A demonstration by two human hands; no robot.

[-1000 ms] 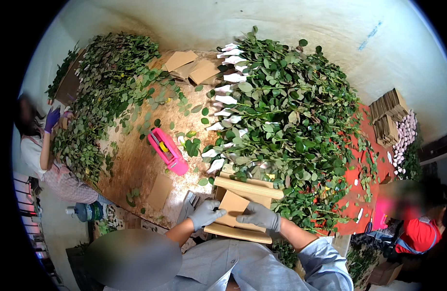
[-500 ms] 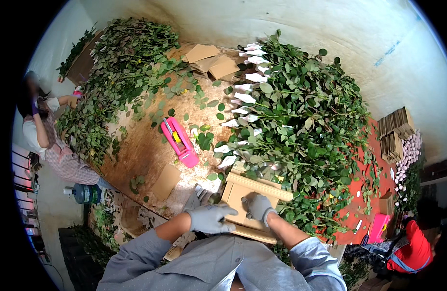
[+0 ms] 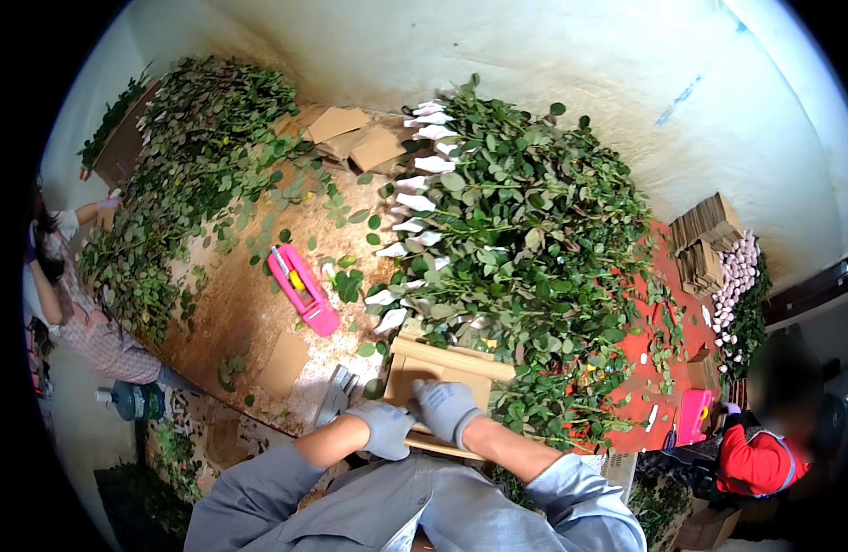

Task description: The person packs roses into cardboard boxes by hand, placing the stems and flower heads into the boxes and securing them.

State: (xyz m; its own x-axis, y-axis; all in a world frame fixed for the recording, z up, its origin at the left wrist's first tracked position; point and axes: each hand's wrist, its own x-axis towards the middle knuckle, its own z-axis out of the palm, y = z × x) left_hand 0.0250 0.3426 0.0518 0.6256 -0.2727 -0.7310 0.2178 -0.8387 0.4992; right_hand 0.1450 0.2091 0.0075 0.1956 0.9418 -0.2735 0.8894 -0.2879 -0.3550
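Note:
In front of me is a shallow wooden frame (image 3: 461,361) with raised rails on its far and near sides. A tan cardboard piece (image 3: 422,370) seems to lie inside it. My left hand (image 3: 384,431), in a grey glove, is at the frame's left near corner with its fingers curled in. Over the middle of the frame is my right hand (image 3: 447,411), also grey-gloved, its fingers bent and close to the left hand. Whatever either hand grips is hidden under the gloves. A grey metal stapler-like tool (image 3: 337,396) lies left of the frame.
A pink tape dispenser (image 3: 303,290) stands on the worn table (image 3: 217,317). Leafy stems with white-wrapped heads (image 3: 534,239) pile up beyond the frame. Cardboard sheets (image 3: 355,138) lie at the back. People work at far left (image 3: 97,322) and far right (image 3: 755,460).
My right hand has moved left, toward the left hand. The left hand's outstretched fingers have curled in. The whole view has shifted, so the table things appear farther left.

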